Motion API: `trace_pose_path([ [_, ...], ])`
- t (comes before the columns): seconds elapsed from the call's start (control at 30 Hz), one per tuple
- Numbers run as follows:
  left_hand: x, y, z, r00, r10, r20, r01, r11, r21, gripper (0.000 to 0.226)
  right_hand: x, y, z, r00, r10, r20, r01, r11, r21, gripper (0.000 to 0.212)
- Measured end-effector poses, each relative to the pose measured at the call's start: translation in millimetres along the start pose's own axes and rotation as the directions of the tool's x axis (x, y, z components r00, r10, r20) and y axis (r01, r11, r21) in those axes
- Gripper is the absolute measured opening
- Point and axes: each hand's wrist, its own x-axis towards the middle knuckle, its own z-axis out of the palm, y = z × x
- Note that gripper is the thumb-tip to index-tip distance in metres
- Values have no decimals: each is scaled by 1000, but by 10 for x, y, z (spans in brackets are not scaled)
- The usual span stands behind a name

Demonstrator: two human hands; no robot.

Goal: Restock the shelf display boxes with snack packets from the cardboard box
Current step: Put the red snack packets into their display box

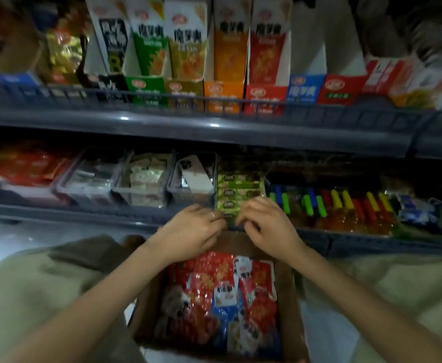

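Note:
A brown cardboard box (292, 305) sits low in front of me, filled with several red, blue and white snack packets (222, 292). Above it, on the lower shelf, a row of green snack packets (238, 184) lies in a stack. My left hand (191, 231) and my right hand (267, 224) meet at the near end of that green stack, fingers curled onto the front green packet. On the upper shelf stand tall display boxes (225, 61) in black, green, gold, orange and red; a blue one (306, 87) and a red one (337, 87) look empty.
A phone (195, 174) lies in a clear bin on the lower shelf, beside bins of pale packets (146, 179). Jelly sticks with coloured caps (345, 208) fill the right side. A grey shelf rail (214, 127) runs across. My knees flank the box.

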Motion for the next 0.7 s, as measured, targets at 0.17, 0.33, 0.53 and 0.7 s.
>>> trace_pose_path([
  [0.17, -773, 164, 431, 973, -138, 183, 176, 961, -215, 31, -762, 85, 811, 883, 283, 374, -403, 866, 296, 26],
  [0.33, -1125, 304, 709, 947, -214, 239, 276, 922, -270, 21, -1037, 198, 1370, 610, 344, 714, -671, 704, 234, 21],
  [0.53, -1417, 81, 920, 845, -310, 436, 449, 853, -265, 27, -1123, 186, 1902, 374, 455, 809, -817, 573, 55, 24],
  [0.7, -1302, -123, 838, 833, -432, 347, 527, 809, -258, 37, -1092, -40, 2265, 215, 367, 905, -813, 581, -43, 38],
])
